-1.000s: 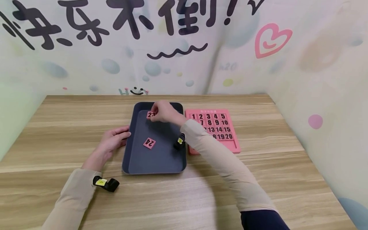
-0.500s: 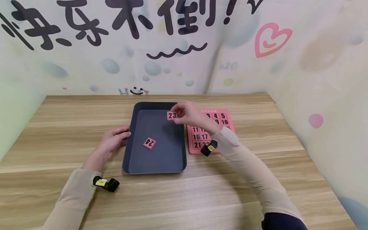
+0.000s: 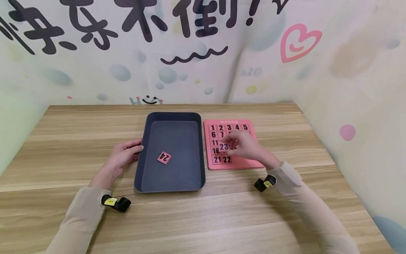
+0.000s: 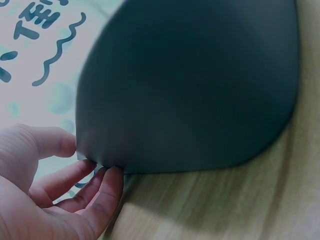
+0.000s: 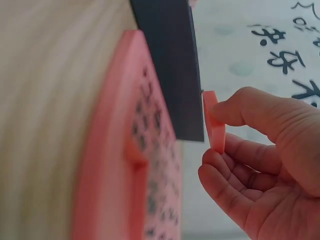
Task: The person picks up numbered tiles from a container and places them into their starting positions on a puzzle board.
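My right hand [image 3: 246, 145] pinches a pink number tile marked 23 [image 3: 223, 146] between thumb and fingers, over the pink number puzzle board [image 3: 245, 164]. In the right wrist view the tile [image 5: 214, 122] stands edge-on, held away from the board's face. Tiles 21 [image 3: 217, 159] and 22 [image 3: 226, 159] sit in the bottom row, with bare board to their right. My left hand [image 3: 122, 157] grips the left rim of a dark grey tray [image 3: 176, 173], its thumb and bent fingertips at the edge. A tile marked 24 [image 3: 164, 157] lies turned inside the tray.
The board lies just right of the tray on a wood-grain table [image 3: 187, 222]. Behind the table rises a wall [image 3: 196, 81] with large black characters. Each wrist bears a black strap camera, the left one [image 3: 117, 203] near the tray's lower corner.
My right hand has picked tile 23 up from the tray and carried it rightward and nearer, over the board. The left hand stays at the tray's rim, and tile 24 has not moved.
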Tool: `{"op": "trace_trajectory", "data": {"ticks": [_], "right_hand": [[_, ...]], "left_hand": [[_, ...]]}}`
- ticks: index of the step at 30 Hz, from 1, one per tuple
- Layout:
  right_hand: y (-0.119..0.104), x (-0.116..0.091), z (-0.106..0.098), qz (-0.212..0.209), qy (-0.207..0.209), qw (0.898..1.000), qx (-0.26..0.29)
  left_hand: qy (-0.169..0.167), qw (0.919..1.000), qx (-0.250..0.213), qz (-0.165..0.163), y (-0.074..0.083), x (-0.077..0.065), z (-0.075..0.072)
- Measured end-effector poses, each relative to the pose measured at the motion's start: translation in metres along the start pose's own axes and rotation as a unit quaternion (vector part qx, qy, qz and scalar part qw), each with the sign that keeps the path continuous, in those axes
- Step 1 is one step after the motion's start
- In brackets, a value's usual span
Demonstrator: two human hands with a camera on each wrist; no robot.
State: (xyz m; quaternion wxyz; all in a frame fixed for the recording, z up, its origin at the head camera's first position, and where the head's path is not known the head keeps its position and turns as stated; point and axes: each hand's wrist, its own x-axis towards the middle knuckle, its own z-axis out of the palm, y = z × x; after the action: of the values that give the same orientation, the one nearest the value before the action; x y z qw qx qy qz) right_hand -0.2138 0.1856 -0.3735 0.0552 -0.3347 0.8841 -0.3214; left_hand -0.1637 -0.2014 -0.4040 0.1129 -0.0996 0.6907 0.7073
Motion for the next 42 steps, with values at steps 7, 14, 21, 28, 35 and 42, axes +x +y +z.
{"op": "trace_trajectory", "data": {"ticks": [7,14,21,28,35,42], "right_hand": [[0.016,-0.028,0.000,0.027,-0.006,1.000,0.001],[0.026,-0.042,0.000,0.040,-0.009,0.999,-0.018],[0.029,-0.044,0.000,0.030,-0.014,0.999,-0.038],[0.026,-0.041,0.002,0.020,-0.023,0.998,-0.053],[0.024,-0.043,0.007,0.018,-0.010,0.996,-0.085],[0.017,-0.034,0.003,0.018,-0.014,0.997,-0.071]], "left_hand": [[-0.003,1.0000,-0.005,0.003,0.000,0.000,0.000],[0.001,1.0000,-0.004,0.000,0.001,-0.001,0.001],[0.000,0.9999,-0.010,-0.002,0.001,-0.001,0.001],[0.003,0.9998,-0.017,0.009,-0.004,0.003,-0.002],[0.005,1.0000,-0.008,-0.001,-0.002,0.002,0.000],[-0.001,0.9999,0.007,-0.011,0.000,0.000,0.000]]}}
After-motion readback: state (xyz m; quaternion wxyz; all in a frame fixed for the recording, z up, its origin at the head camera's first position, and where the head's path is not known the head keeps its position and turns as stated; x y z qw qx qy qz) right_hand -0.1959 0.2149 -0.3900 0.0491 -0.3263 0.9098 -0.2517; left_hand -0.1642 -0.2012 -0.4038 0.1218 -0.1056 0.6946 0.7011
